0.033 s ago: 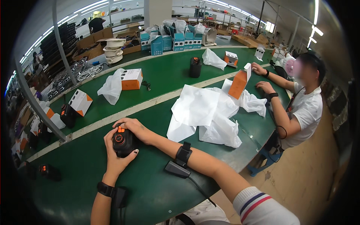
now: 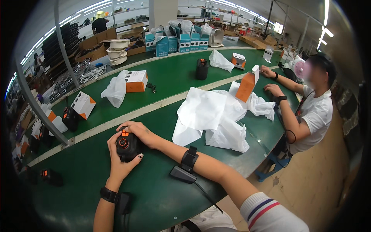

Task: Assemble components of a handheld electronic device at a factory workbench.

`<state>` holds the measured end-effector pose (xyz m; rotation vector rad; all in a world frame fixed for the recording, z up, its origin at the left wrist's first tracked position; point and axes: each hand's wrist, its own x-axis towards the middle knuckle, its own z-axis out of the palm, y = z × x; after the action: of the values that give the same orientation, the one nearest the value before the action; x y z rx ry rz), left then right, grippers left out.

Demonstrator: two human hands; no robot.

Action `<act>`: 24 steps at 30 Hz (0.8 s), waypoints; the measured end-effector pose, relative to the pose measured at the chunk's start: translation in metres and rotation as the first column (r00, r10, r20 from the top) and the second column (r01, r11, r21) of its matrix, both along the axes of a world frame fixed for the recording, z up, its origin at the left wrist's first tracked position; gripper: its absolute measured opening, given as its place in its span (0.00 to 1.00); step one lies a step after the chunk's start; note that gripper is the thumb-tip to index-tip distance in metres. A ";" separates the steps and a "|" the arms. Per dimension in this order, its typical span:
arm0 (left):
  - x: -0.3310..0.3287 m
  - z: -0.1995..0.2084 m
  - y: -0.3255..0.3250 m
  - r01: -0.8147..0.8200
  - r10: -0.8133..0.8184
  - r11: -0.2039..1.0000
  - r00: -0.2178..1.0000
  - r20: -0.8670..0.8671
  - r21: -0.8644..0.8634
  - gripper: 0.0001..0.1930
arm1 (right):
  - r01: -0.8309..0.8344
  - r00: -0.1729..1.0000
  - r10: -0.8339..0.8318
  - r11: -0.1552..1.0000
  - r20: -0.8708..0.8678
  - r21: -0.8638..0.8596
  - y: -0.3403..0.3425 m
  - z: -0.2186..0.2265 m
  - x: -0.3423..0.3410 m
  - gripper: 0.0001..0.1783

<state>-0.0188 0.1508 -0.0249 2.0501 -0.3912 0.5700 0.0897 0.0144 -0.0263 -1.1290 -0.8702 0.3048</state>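
Observation:
Between my two hands is a black, boxy device (image 2: 126,148) with orange buttons and a round, orange-ringed knob facing up. My left hand (image 2: 119,165) wraps its left and near sides, thumb spread along the near edge. My right hand (image 2: 140,130) closes over its far right corner, its fingertips beside the orange buttons. Another black device with orange buttons (image 2: 51,177) lies to the left on the green table (image 2: 154,205). White wrapping sheets (image 2: 203,110) spread to the right of my right hand. Black straps with small boxes sit on both my wrists.
A seated person (image 2: 309,100) rests both hands by an open orange box (image 2: 246,87) at right. Beyond a pale divider strip stand another black device (image 2: 201,69), a white-orange box (image 2: 136,81) and blue boxes (image 2: 167,46). A metal post (image 2: 42,112) rises at left.

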 end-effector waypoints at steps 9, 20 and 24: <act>0.001 -0.001 0.000 0.001 -0.001 1.000 1.000 -0.007 -0.009 0.45 | 0.006 1.000 -0.006 1.000 0.015 -0.019 -0.002 0.004 -0.002 0.20; 0.000 0.000 -0.005 0.003 -0.003 0.997 1.000 -0.007 -0.077 0.44 | 0.007 0.998 -0.010 0.999 -0.059 -0.053 -0.005 0.008 -0.006 0.19; -0.001 0.000 -0.005 0.005 -0.009 0.994 0.999 -0.034 -0.106 0.44 | -0.010 0.998 0.008 1.000 -0.056 -0.028 -0.004 0.008 -0.006 0.20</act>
<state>-0.0199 0.1461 -0.0251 1.9539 -0.3402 0.5391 0.0836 0.0107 -0.0184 -1.1375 -0.8239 0.3555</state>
